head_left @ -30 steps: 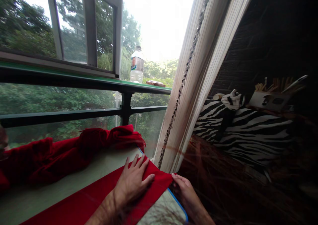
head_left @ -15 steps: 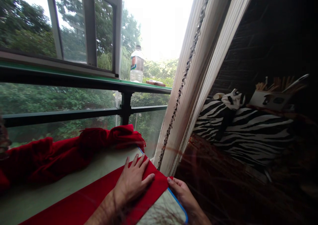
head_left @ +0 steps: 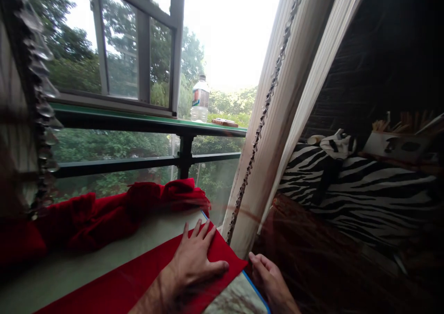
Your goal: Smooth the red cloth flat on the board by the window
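My left hand (head_left: 192, 258) lies flat with its fingers spread on a strip of red cloth (head_left: 138, 274), pressing it near its far end. The cloth lies across a pale board (head_left: 100, 262) with a blue edge. Just beyond the cloth's pointed right corner is my right hand (head_left: 270, 277), its thumb and forefinger pinched together a small gap away from the corner. Whether something thin is between those fingertips I cannot make out. A bunched red fringed scarf (head_left: 111, 217) lies along the board's far side.
Past the board run a dark railing (head_left: 138, 166) and a window. A clear bottle (head_left: 200, 102) and a small flat brown item (head_left: 225, 122) stand on the green ledge. A beaded curtain (head_left: 274, 115) hangs at right, before zebra-patterned fabric (head_left: 350, 180).
My right hand has come off the cloth's corner and moved slightly right. The left hand remains flat on the cloth. The view has turned left, bringing in a beaded curtain at the left.
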`<state>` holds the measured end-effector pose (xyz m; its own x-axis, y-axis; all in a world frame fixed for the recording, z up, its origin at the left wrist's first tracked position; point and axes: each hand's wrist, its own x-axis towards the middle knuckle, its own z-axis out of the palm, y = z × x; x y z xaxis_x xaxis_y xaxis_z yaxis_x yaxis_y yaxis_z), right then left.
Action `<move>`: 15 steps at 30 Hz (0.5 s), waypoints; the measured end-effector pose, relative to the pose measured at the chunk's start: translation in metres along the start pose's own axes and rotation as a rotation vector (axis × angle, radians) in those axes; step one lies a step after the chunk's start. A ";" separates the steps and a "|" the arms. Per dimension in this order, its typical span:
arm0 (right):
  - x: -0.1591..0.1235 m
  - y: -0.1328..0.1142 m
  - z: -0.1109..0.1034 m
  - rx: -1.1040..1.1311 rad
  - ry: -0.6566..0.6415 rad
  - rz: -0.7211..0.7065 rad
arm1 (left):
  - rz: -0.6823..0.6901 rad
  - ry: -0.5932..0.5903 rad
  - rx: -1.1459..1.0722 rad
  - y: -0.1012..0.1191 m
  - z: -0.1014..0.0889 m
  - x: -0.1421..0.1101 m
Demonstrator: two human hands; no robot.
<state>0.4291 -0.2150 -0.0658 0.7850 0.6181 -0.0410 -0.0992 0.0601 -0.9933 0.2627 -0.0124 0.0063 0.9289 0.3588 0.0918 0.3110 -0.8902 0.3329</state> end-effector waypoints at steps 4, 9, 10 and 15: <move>0.006 -0.038 0.005 -0.295 -0.018 -0.284 | 0.020 -0.019 -0.026 -0.001 0.000 0.001; 0.027 -0.080 0.067 -0.494 -0.242 -0.548 | 0.012 -0.008 -0.051 0.001 -0.018 -0.013; 0.031 -0.080 0.081 -0.510 -0.291 -0.575 | -0.001 0.004 -0.049 -0.001 -0.025 -0.024; 0.043 -0.036 0.111 -0.662 -0.534 -0.675 | -0.167 0.034 -0.020 -0.025 -0.057 -0.128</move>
<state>0.3984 -0.1039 -0.0197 0.1706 0.8870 0.4291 0.7284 0.1797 -0.6612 0.1246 -0.0202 0.0398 0.8570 0.5112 0.0651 0.4564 -0.8116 0.3647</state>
